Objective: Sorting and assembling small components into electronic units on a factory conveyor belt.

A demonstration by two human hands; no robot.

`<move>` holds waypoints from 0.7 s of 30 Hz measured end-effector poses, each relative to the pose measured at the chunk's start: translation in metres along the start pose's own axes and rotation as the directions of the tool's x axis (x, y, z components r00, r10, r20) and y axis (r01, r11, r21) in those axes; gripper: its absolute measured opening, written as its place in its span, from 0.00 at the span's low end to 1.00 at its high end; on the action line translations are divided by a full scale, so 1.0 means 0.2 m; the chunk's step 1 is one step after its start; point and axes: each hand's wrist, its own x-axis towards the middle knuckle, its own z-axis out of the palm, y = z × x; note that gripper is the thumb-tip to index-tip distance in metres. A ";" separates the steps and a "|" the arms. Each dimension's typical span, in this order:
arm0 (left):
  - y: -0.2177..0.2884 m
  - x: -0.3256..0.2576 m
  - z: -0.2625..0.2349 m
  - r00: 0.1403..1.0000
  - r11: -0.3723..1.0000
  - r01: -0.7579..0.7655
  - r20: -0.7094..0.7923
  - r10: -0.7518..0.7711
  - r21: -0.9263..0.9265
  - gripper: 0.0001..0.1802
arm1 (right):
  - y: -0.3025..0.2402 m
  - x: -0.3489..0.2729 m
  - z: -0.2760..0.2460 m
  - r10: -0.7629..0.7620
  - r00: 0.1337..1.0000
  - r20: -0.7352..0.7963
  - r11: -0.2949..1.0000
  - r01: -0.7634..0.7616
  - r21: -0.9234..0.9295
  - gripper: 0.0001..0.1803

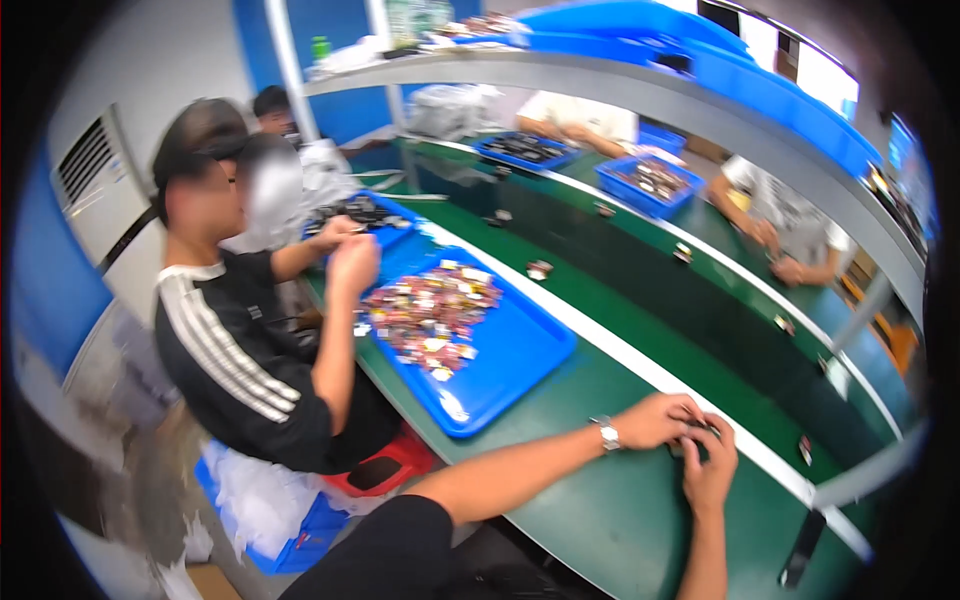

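Over the green tabletop (590, 500) my two hands meet at the right, close to the white rail of the conveyor. My left hand (660, 420), with a metal watch (606, 433) on its wrist, is closed, fingertips pinched on a small dark part (697, 427). My right hand (712, 460) closes on the same part from the other side, thumb and fingers bent around it. Fingers cover most of the part, so its kind cannot be made out. To the left of my hands lies a blue tray (520, 365) with a heap of small reddish and white parts (435, 310).
Beyond the white rail (640, 370), a green conveyor belt (590, 300) carries several small parts. A co-worker (240, 320) sits close on my left; others work across the belt. A grey shelf (620, 75) with blue bins spans above. A black strap-like thing (802, 548) lies at the right.
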 end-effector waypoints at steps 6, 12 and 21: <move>0.00 -0.06 -0.12 0.996 0.996 0.081 -0.037 -0.083 -0.046 0.16 | 0.02 0.03 0.08 -0.107 0.994 -0.021 0.994 0.107 -0.023 0.10; 0.05 -0.01 -0.02 0.988 0.988 0.145 -0.066 -0.141 0.051 0.16 | 0.04 0.00 0.01 -0.038 0.997 -0.069 0.999 0.037 -0.009 0.09; 0.06 -0.04 -0.02 0.988 0.988 0.134 -0.087 -0.128 0.070 0.16 | 0.03 -0.01 0.03 -0.043 0.998 -0.047 0.999 0.044 0.019 0.11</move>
